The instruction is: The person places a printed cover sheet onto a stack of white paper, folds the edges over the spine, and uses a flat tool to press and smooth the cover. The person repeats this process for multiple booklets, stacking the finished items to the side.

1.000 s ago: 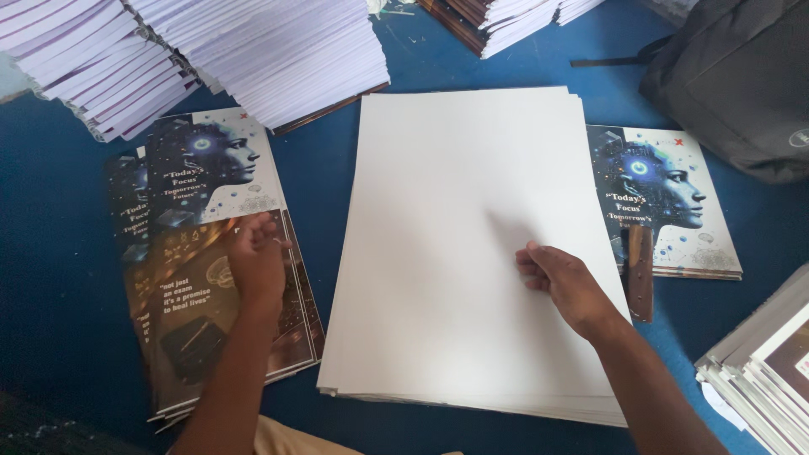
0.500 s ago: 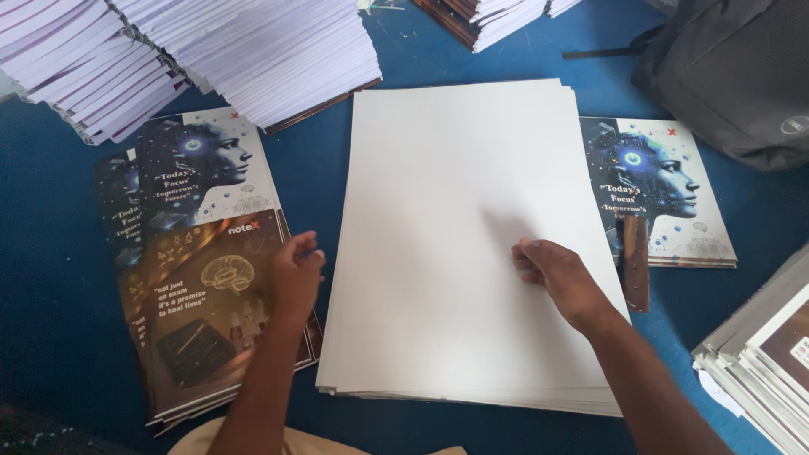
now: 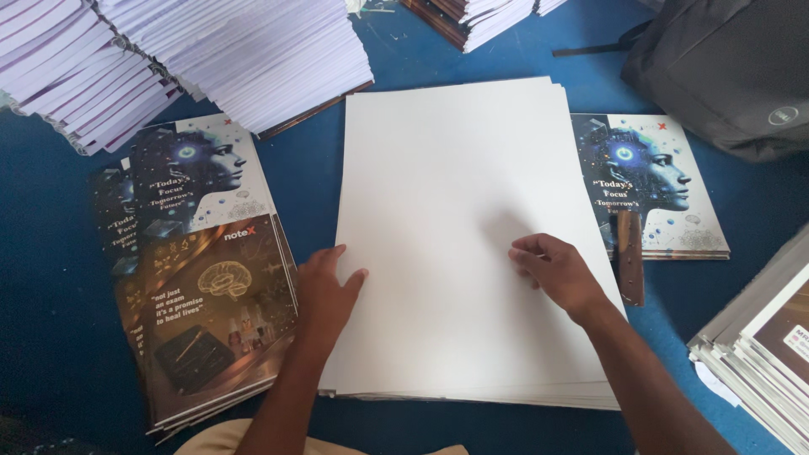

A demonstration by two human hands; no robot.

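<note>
Blue surface: the blue cloth-covered work surface [image 3: 50, 337] lay under everything I was handling.
White stack: the tall stack of large blank white sheets [image 3: 455, 211] sat in the middle, straight in front of me, its near edge close to my body.
Printed covers, left: a fanned pile of glossy dark printed covers with a brain picture [image 3: 202, 295] lay just beside the stack's left edge.
Printed covers, right: a smaller pile of the same glossy covers [image 3: 666, 219] lay by the right edge, a narrow brown strip [image 3: 629, 257] resting on it.
Left hand: my left hand [image 3: 327, 291] lay flat at the stack's left edge, fingers together and extended, fingertips on the top sheet.
Right hand: my right hand [image 3: 556, 271] rested on the top sheet, fingers curled under and pressed down; whether they pinched paper I could not tell.
Doing it well: I judged light, even pressure best, freeing one sheet only without creasing it.
</note>
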